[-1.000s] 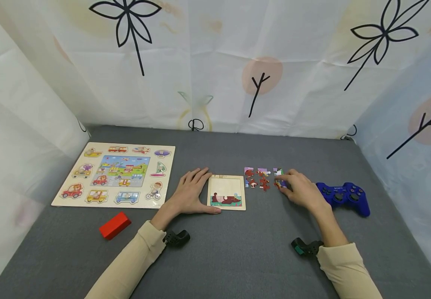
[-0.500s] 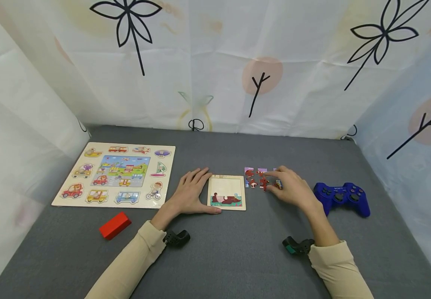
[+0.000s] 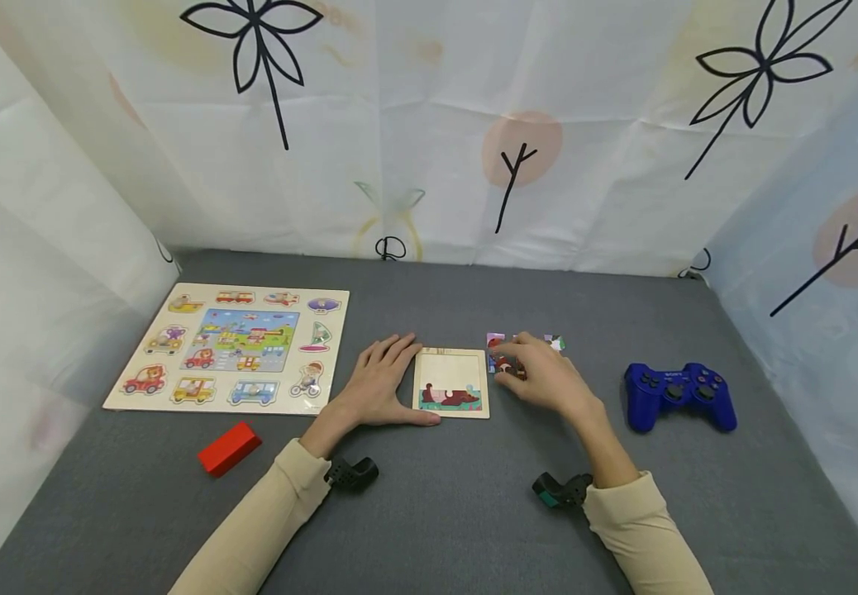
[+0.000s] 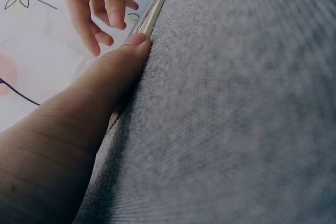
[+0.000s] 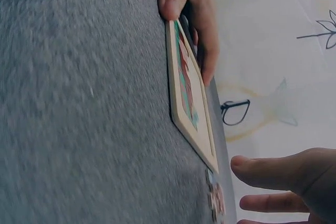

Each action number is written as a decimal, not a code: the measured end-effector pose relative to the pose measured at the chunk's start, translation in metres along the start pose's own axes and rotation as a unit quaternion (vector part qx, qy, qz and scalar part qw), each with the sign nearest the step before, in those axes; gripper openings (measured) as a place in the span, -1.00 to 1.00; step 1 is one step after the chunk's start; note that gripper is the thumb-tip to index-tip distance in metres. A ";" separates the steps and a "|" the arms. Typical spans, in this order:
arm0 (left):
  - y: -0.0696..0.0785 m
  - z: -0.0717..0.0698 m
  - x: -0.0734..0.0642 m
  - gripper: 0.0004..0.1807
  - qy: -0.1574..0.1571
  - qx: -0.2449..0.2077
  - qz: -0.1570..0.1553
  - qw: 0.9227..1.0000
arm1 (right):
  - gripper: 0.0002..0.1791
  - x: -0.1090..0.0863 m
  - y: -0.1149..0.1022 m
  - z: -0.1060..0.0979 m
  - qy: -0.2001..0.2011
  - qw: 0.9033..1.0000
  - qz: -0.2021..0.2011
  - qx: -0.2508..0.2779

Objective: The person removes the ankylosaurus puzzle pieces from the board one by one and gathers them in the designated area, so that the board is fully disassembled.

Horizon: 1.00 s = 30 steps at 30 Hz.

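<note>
A small square wooden puzzle tray lies in the middle of the table. Assembled pieces with a brown animal picture fill its lower part; bare wood shows above. My left hand rests at the tray's left side, fingers straight at the upper corner and thumb along the near edge. Loose puzzle pieces lie just right of the tray. Over them hovers my right hand, thumb and fingers spread apart with nothing between them in the right wrist view; it hides several pieces. One piece shows beyond its knuckles.
A large vehicle picture puzzle board lies at the left. Nearer me sits a red block. On the right is a blue game controller. Patterned white curtains enclose the grey table.
My right hand has moved left across the loose pieces toward the tray, uncovering the controller and the rightmost piece. The left hand and the tray stay where they were.
</note>
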<state>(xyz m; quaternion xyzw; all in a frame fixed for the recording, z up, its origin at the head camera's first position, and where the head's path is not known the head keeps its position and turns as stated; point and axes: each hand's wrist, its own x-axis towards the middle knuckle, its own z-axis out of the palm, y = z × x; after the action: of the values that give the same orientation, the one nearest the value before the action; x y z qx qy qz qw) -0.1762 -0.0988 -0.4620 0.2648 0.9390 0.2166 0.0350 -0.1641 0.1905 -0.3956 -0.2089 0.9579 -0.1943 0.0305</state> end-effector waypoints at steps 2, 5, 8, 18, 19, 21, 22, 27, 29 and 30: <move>0.000 0.000 0.000 0.29 -0.001 0.004 -0.001 1.000 | -0.56 0.003 -0.005 0.003 0.000 1.000 -0.012 -0.001; 0.000 0.000 0.000 0.29 -0.002 0.009 -0.002 1.000 | -0.55 0.007 -0.015 0.008 -0.005 1.000 -0.027 -0.001; -0.001 0.000 0.000 0.29 -0.004 0.012 -0.002 1.000 | -0.55 0.011 -0.026 0.014 -0.020 0.999 -0.039 0.002; -0.001 0.001 0.000 0.28 0.006 0.018 0.006 1.000 | -0.62 0.022 -0.060 0.034 -0.059 0.995 -0.080 -0.020; -0.001 0.001 0.000 0.28 0.005 0.018 0.005 1.000 | -0.64 0.022 -0.062 0.036 -0.061 0.994 -0.086 -0.023; -0.001 0.001 0.000 0.28 0.004 0.016 0.004 1.000 | -0.66 0.023 -0.065 0.038 -0.063 0.993 -0.093 -0.026; -0.001 0.001 0.000 0.28 0.003 0.017 0.003 1.000 | -0.67 0.023 -0.067 0.038 -0.064 0.993 -0.096 -0.026; 0.000 0.000 -0.001 0.27 -0.002 0.027 0.003 1.000 | -0.71 0.022 -0.069 0.039 -0.067 0.989 -0.126 -0.030; 0.000 0.000 -0.001 0.28 -0.003 0.028 0.003 1.000 | -0.74 0.022 -0.069 0.040 -0.069 0.988 -0.137 -0.025; 0.000 0.000 -0.001 0.28 -0.004 0.028 0.004 1.000 | -0.75 0.022 -0.069 0.040 -0.071 0.987 -0.140 -0.021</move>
<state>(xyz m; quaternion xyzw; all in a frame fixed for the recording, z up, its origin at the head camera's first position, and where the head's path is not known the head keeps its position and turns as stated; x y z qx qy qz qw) -0.1756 -0.0991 -0.4617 0.2698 0.9436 0.1895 0.0301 -0.1513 0.1093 -0.4052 -0.3547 0.9186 -0.1612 0.0661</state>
